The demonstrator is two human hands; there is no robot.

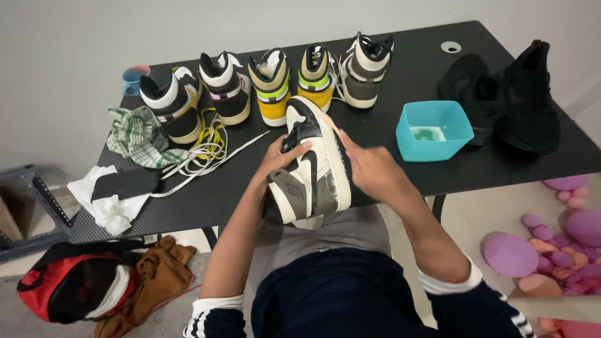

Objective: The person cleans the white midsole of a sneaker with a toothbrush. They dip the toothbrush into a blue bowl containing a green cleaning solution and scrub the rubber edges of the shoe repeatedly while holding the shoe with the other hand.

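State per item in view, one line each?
Black, cream and brown high-top sneaker: unlaced, held over table edge.
Left hand: grip closed on sneaker.
Right hand: pressed against sneaker's side.
Turquoise square plastic bowl: upright, shallow liquid inside.
Loose laces: tangled on table.

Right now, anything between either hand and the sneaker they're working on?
Nothing visible. The left hand grips the sneaker on its upper side, and the right hand presses against its other side. Both touch it directly at the table edge.
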